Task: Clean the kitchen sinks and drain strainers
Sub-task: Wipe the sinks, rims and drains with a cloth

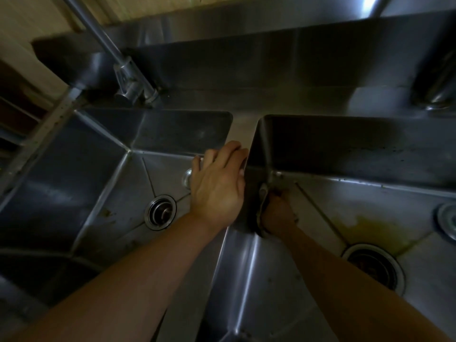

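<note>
Two steel sinks lie side by side, the left sink [103,183] and the right sink [370,201]. My left hand [218,186] grips the divider [240,127] between them, fingers curled over its edge. Down in the right sink's far left corner, my right hand [277,213] holds a dark, crumpled cloth [262,195] against the wall. The left sink's drain strainer [161,212] sits in its floor. The right sink's drain [375,267] is dark, with a yellowish stain [367,224] just beyond it.
A faucet [128,77] stands at the back left, its pipe running up to the left. A second metal fitting [434,87] sits at the back right. A round metal piece [447,220] lies at the right sink's right edge. A steel backsplash [246,28] rises behind.
</note>
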Demonstrator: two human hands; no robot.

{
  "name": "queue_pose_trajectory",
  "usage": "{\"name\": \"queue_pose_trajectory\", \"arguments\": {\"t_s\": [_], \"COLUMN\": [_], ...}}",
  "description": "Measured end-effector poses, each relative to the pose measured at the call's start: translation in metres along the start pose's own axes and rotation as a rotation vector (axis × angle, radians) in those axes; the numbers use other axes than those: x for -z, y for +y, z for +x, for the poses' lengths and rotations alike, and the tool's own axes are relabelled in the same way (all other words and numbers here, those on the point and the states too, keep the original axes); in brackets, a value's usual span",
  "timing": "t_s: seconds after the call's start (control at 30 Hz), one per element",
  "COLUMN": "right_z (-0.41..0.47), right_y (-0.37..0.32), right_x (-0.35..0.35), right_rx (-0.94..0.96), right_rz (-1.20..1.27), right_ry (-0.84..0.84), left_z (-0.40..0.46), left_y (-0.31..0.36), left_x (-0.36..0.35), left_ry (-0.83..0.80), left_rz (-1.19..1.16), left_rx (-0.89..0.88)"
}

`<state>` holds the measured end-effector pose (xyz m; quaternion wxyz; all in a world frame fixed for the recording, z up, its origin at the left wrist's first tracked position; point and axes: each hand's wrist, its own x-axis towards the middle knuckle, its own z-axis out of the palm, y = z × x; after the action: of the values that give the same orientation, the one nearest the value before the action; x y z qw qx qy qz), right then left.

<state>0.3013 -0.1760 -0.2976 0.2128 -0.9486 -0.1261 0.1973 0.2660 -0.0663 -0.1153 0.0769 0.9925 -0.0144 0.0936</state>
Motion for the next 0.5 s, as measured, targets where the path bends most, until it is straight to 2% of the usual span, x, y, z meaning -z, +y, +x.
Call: {"name": "queue_pose_trajectory", "arguments": {"t_s": [0.1, 0.17, 0.33, 0.5], "right_z": [-0.037, -0.054, -0.085, -0.126], "right_y": [-0.013, -0.016, -0.022, -0.018], "right_x": [-0.013, -0.018, -0.034, -0.046], "right_rx": [0.068, 0.009, 0.096, 0.087], "right_rz": [-0.204, -0.166, -0.297, -0.088], "right_ry": [-0.152, -0.191, -0.366, -0.415], "left_z": [-0.002, -0.004, -0.020, -0.045], "left_y": [0.002, 0.004, 0.008, 0.010], "left_x": [0.001, 0.001, 0.006, 0.019], "left_ry": [0.000, -0.012, -0.047, -0.113], "left_rz": [0.013, 0.003, -0.066, -0.017], "left_rx": [0.005, 0.013, 0.083, 0.093]}}
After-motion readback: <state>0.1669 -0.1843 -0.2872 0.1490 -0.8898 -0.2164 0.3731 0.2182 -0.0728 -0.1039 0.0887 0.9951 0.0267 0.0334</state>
